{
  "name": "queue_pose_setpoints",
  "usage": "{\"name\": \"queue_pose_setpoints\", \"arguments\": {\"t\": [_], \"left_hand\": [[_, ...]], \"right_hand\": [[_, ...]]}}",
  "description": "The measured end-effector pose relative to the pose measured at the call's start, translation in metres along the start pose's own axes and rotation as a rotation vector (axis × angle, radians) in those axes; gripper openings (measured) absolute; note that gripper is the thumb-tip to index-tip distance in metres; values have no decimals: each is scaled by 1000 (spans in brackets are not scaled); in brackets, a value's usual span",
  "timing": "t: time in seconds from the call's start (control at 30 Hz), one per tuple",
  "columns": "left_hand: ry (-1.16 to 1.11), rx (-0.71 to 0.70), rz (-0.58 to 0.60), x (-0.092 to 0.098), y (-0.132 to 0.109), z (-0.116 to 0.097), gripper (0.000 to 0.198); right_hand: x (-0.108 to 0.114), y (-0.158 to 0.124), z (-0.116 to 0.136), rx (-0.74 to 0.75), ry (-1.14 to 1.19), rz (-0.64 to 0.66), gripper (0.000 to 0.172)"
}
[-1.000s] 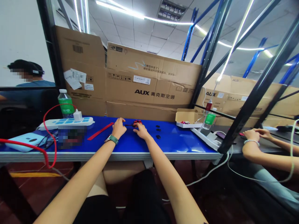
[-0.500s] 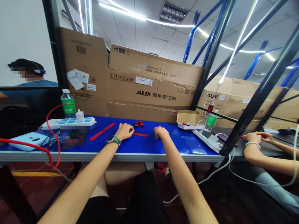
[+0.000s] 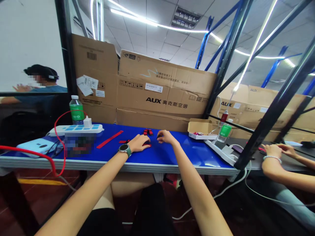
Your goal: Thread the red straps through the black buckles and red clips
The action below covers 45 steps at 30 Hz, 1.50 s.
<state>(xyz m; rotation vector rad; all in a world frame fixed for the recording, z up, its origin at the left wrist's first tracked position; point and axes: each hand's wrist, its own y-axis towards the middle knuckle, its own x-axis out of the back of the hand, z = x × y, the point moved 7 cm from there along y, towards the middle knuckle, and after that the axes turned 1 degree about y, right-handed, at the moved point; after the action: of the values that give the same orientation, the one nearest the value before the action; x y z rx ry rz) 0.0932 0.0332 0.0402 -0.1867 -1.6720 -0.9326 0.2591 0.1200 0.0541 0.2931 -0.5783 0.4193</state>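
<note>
My left hand (image 3: 139, 143), with a watch on its wrist, is low over the blue tabletop, its bent fingers closed on a red strap (image 3: 124, 142). Part of the strap sticks out left of the hand; the fingers hide its middle. To the right, my right hand (image 3: 166, 137) is held just above the table, thumb and fingers pinched around a small black piece (image 3: 158, 136), too small to make out fully. Behind and between the hands lies a red-and-black strap piece (image 3: 148, 132). Another flat red strap (image 3: 109, 139) lies slantwise at the left.
A white power strip (image 3: 76, 129), a light-blue case (image 3: 36, 147), cables and a bottle (image 3: 76, 109) stand left. At right are an open small carton (image 3: 200, 129), another bottle (image 3: 224, 131) and a rack post. Cardboard (image 3: 167, 98) walls the back. A co-worker's hands (image 3: 273, 151) work farther right.
My right hand has turned and shows a small black piece at its fingertips. My left hand has shifted right along the strap, which now sticks out on its left. The view has tilted slightly.
</note>
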Motion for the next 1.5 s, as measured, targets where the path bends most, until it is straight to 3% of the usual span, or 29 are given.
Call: {"name": "queue_pose_setpoints", "arguments": {"t": [0.1, 0.23, 0.33, 0.43, 0.53, 0.77, 1.17, 1.37, 1.5], "left_hand": [[-73, -23, -9, 0, 0, -1, 17], [-292, 63, -63, -1, 1, 13, 12], [-477, 197, -156, -1, -1, 33, 12], [-514, 234, -220, 1, -2, 42, 16], [-468, 214, -194, 1, -1, 40, 21], [-559, 306, -209, -2, -4, 48, 19], [-688, 316, -203, -3, -2, 44, 22], [-702, 346, -258, 1, -3, 46, 25], [-748, 342, -210, -3, -2, 42, 26]], "right_hand": [[-13, 9, 6, 169, 255, -87, 12], [-31, 13, -16, 105, 323, -189, 20], [-34, 12, -19, 160, 343, -219, 26], [-36, 11, -9, 265, 282, -166, 20], [-42, 9, -2, 304, 243, -90, 20], [-51, 5, -6, 188, 428, -67, 42], [-62, 1, 0, 164, 530, 81, 45], [-56, -1, 4, 199, 548, -2, 41], [-61, -2, 6, 172, 527, 54, 42]]}}
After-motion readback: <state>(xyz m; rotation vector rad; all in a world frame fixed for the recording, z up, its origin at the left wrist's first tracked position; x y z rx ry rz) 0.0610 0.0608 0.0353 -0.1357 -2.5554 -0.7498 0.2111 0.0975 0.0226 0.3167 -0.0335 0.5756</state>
